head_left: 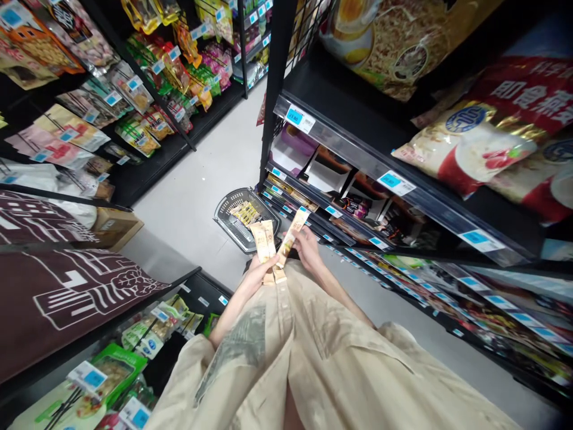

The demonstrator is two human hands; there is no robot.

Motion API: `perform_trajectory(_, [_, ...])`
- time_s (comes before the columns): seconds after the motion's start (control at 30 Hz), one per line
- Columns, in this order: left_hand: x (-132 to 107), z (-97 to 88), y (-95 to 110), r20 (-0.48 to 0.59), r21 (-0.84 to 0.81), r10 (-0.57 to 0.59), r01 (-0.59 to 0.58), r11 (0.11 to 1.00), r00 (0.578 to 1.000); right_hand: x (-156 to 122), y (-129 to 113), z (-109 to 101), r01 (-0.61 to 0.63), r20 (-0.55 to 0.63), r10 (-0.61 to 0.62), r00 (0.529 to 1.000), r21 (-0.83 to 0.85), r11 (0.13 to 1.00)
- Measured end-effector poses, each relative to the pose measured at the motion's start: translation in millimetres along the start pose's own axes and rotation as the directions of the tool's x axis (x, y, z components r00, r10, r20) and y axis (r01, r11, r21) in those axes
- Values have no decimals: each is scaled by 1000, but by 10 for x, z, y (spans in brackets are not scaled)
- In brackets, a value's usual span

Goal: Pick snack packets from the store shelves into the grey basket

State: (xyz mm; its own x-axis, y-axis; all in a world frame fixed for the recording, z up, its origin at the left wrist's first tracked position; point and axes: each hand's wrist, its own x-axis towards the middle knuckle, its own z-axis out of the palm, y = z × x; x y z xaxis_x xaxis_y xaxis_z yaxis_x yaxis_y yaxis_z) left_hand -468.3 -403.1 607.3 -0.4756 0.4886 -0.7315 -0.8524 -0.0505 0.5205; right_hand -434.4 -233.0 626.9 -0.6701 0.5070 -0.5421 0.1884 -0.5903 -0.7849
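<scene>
In the middle of the head view, my left hand (257, 272) is closed round two slim, cream-coloured snack packets (263, 240) that stand up side by side from its grip. My right hand (308, 248) pinches a third packet (292, 236) of the same slender shape, tilted to the right, its lower end close to the left thumb. Just beyond my hands, a dark shopping basket (219, 224) rests on the floor. Inside it lie several yellowish packets (245, 213); their print is too small to read.
Shelves with price tags (396, 182) run along the right, holding large cereal bags (465, 140). Hanging snack bags (67, 134) fill racks on the left. A brown printed panel (85, 298) juts in at lower left. Pale floor (179, 185) runs between the shelves.
</scene>
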Motion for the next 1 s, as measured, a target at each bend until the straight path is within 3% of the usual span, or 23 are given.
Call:
perform_trajectory(0.13, [38, 90, -39, -22, 43, 33, -32, 999, 999, 53, -184, -44, 23, -76, -24, 997, -12, 1000])
perform_trajectory(0.27, [88, 203, 13, 84, 99, 101, -109, 989, 991, -16, -206, -10, -29, 36, 37, 999, -203, 979])
perform_trajectory(0.37, [129, 310, 63, 208, 83, 145, -166, 983, 967, -38, -126, 24, 33, 49, -13, 999, -430, 902])
perform_trajectory(0.5, [172, 383, 87, 214, 137, 148, -180, 974, 966, -2, -62, 14, 84, 73, -51, 996, -598, 797])
perform_trajectory(0.63, [191, 351, 90, 189, 193, 136, -173, 966, 972, 38, -146, -38, 89, 171, -5, 985, -485, 870])
perform_trajectory(0.73, [197, 318, 95, 223, 132, 85, -116, 984, 971, 96, -279, -88, 23, 71, -4, 997, -269, 963])
perform_trajectory(0.83, [218, 294, 105, 216, 7, 7, -9, 1000, 976, 167, -423, -145, -37, -48, 32, 998, -108, 993])
perform_trajectory(0.93, [263, 262, 109, 191, -91, -116, 135, 987, 975, 187, -504, -195, -45, -29, 43, 999, -90, 995])
perform_trajectory(1.0, [291, 243, 101, 193, -114, -145, 169, 979, 970, 155, -491, -209, -78, 7, 79, 997, -90, 993])
